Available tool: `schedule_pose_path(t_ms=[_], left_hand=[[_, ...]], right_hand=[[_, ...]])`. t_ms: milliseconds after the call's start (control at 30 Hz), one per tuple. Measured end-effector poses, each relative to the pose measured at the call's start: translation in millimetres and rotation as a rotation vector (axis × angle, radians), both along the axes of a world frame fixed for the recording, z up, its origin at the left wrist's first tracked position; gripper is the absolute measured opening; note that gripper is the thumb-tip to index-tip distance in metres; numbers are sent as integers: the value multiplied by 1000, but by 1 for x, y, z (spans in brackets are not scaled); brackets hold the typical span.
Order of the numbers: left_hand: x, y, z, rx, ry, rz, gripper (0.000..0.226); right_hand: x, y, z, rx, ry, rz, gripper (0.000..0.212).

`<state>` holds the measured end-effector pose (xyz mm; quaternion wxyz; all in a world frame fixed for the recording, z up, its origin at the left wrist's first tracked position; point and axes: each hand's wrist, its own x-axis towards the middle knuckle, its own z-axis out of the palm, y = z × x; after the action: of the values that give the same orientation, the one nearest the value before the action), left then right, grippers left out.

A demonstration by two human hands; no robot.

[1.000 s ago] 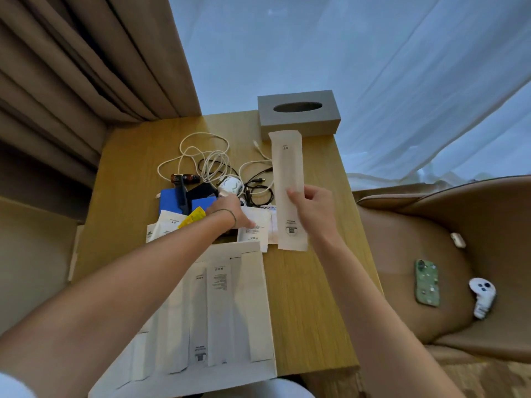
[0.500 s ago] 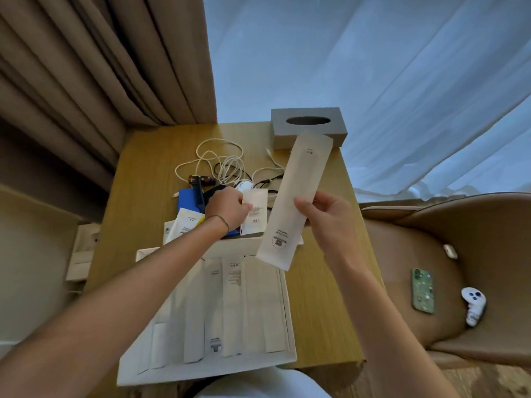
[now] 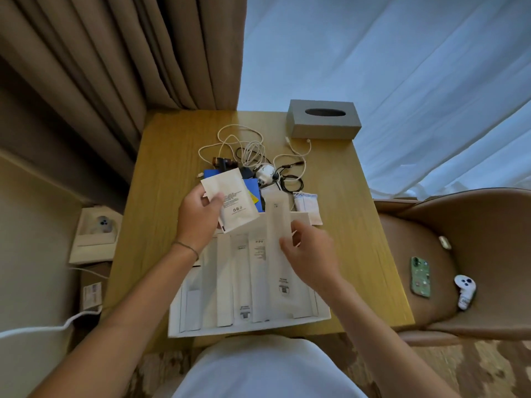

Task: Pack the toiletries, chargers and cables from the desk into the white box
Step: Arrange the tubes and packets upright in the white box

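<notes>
Left hand (image 3: 198, 218) grips a square white paper sachet (image 3: 230, 201) by its lower left corner, lifted above the far rim of the shallow white cardboard box (image 3: 313, 318). Right hand (image 3: 311, 254), fingers loosely spread, rests on a long white paper sleeve (image 3: 277, 254) lying in the box beside other sleeves. White and black cables (image 3: 253, 150) remain tangled on the wooden table (image 3: 344, 196), near the grey tissue box (image 3: 323, 120).

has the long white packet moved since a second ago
Yes. The long white packet has come from the desk near the tissue box towards the person, into the white box, under the right hand.
</notes>
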<state>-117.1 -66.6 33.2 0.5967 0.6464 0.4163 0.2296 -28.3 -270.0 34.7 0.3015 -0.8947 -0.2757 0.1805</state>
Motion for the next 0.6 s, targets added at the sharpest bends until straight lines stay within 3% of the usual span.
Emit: schedule_pose_path(t_ms=[200,333,467,600], left_hand=[[-35,0,-3,-15,-3,7,12],[-50,-4,-6,-29,17,-32,14],[-65,-5,-10,-42,43,-68,16],[-76,-3,-13,-30,83,-101,16]], right_hand=[[-18,14,-45,-251,-44,82,30],[-17,26,-60,-439,-168,87,13],[-22,36,-73,-519,-275,184,49],[-29,44,-86,-560,-327,221,59]])
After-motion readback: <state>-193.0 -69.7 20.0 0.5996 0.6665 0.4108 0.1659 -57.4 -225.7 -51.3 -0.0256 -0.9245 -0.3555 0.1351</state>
